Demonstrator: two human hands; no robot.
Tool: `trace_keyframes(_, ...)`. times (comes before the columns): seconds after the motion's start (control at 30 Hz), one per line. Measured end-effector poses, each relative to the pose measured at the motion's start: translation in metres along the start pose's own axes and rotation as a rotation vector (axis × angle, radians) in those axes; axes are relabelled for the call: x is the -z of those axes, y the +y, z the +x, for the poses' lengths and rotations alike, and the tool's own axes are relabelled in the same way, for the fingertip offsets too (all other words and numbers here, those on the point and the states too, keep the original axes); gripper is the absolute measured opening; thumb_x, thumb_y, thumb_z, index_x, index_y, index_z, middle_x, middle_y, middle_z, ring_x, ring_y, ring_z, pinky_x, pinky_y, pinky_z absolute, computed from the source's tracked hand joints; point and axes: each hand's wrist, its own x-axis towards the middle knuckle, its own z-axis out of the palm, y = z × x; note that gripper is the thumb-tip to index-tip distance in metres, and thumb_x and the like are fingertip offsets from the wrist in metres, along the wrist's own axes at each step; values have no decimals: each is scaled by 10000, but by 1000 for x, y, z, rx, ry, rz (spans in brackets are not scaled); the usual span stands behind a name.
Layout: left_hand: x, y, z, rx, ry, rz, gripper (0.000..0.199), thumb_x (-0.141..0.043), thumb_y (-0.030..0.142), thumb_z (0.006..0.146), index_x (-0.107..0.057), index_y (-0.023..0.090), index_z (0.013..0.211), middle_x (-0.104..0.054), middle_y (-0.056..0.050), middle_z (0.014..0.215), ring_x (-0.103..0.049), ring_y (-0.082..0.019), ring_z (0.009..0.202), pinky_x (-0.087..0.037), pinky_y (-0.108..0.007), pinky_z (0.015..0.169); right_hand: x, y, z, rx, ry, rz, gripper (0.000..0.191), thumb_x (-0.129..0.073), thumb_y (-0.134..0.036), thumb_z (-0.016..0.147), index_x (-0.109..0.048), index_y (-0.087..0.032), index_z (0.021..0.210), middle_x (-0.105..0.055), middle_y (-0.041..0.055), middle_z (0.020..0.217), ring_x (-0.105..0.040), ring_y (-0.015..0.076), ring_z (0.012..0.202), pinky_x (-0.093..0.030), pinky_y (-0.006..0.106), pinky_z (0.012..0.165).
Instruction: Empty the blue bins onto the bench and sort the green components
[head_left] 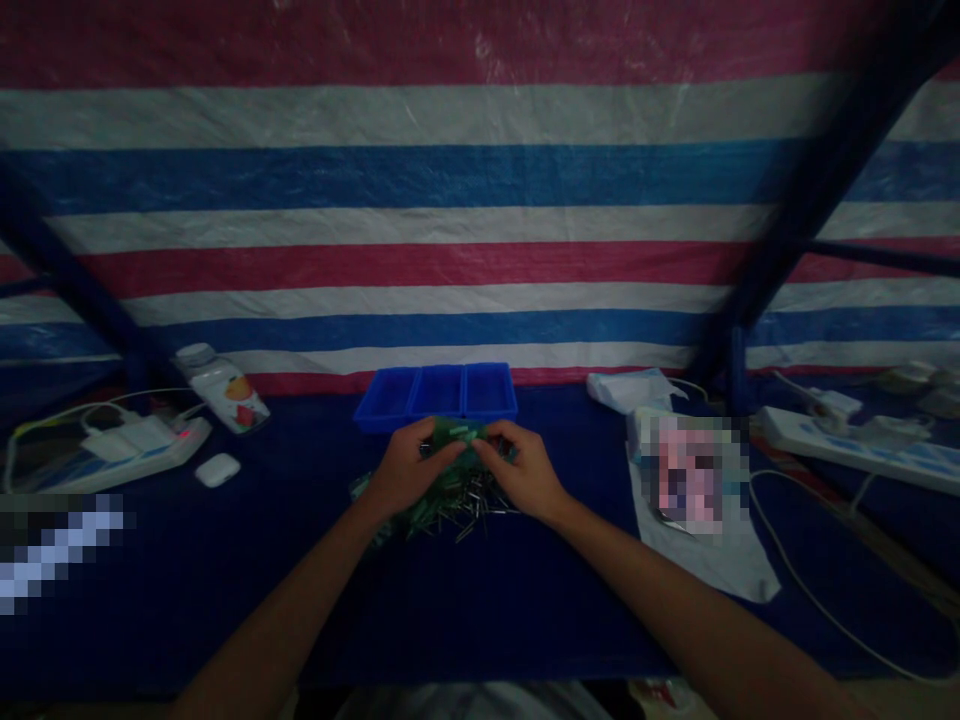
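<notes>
My left hand (416,465) and my right hand (521,465) meet above the middle of the table, thumbs nearly touching. Both are closed, fingers bent in a pinch around small green pieces (466,434) whose exact kind is too dim to tell. Under and between them lies a heap of green pieces (427,512), partly hidden by my left hand. Thin metal pins or screws (476,505) are scattered beside it, close to my right hand. Just beyond my fingers stands a blue tray (415,416) with three compartments; its near right part is covered by my hands.
At left are a white bottle (223,388), a power strip (142,455) with chargers and a small white case (217,470). To the right lie a white plastic bag (697,565), another power strip (862,445) and a loose cable (795,575). A striped tarp (480,265) hangs behind.
</notes>
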Motion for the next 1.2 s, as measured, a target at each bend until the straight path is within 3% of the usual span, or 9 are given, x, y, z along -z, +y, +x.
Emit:
trace_keyframes(0.2, 0, 2, -1, -20, -8, -7, 223, -595, 371, 864, -637, 154, 831, -627, -14, 778, -577, -159, 744, -438, -275, 690, 1, 2, 0, 22, -23, -10, 151, -602, -326, 850, -655, -184, 849, -617, 6, 722, -555, 133, 660, -418, 253, 617)
trace_keyframes(0.5, -2, 2, -2, -95, -35, 59, 251, -547, 354, 882, -623, 145, 766, -569, -5, 722, -535, -142, 674, -403, -259, 639, 0, 0, -1, 122, -60, -23, 174, -599, -295, 869, -595, -184, 735, -571, -4, 669, -520, 130, 644, -379, 257, 611)
trace_keyframes(0.97, -1, 1, -3, -89, -79, 36, 161, -588, 304, 847, -620, 150, 811, -608, -12, 771, -560, -151, 720, -425, -256, 672, 0, 3, -1, 139, -32, -30, 145, -581, -269, 850, -563, -186, 732, -541, -13, 661, -510, 124, 629, -366, 257, 604)
trace_keyframes(1.2, 0, 2, -2, -69, -89, 29, 146, -565, 280, 843, -613, 152, 792, -598, -7, 753, -554, -148, 700, -416, -255, 654, 1, 4, -2, 131, -67, 6, 102, -592, -289, 842, -614, -193, 818, -574, 2, 721, -533, 141, 686, -390, 270, 639)
